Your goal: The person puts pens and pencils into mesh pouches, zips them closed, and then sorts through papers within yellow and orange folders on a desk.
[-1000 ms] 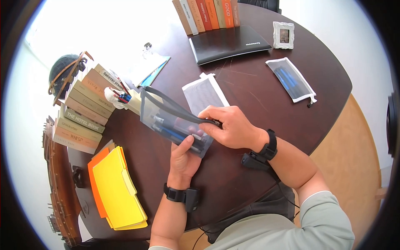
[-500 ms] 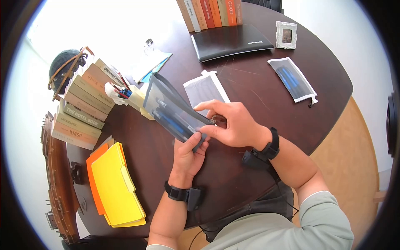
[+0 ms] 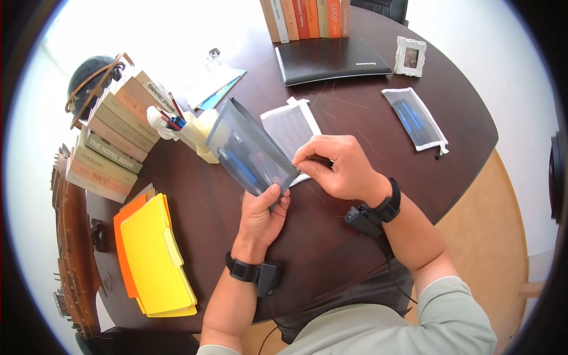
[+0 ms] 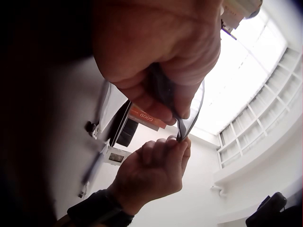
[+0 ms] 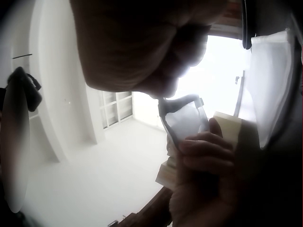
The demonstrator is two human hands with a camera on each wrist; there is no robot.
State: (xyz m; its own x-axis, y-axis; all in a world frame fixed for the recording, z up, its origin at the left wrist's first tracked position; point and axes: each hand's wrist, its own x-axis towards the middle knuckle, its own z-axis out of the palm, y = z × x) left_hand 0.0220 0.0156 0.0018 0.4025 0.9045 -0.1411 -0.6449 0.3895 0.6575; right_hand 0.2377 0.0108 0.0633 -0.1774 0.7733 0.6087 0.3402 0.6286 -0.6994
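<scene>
A dark grey mesh pouch [image 3: 245,155] with blue pens and other items inside is held up over the table, tilted. The left hand [image 3: 259,216] grips its lower end, thumb on the front face. At the pouch's right corner, the right hand [image 3: 338,167] pinches the edge between thumb and index finger. In the left wrist view the left hand [image 4: 158,52] curls round the dark pouch, and the right hand [image 4: 151,172] meets its edge. The right wrist view shows the pouch [image 5: 187,122] between both hands. Behind the hands lies a white mesh pouch [image 3: 289,127].
A white-edged pouch with blue pens [image 3: 415,118] lies at the right. Further back are a black laptop [image 3: 334,61], upright books [image 3: 307,21] and a white frame [image 3: 410,57]. At the left are a pen holder [image 3: 198,136], stacked books [image 3: 112,154] and yellow folders [image 3: 157,254].
The grey pouch has turned more upright, its upper end swinging right. The right hand has moved slightly up and right, with its fingers at the pouch's corner. The left hand keeps its grip.
</scene>
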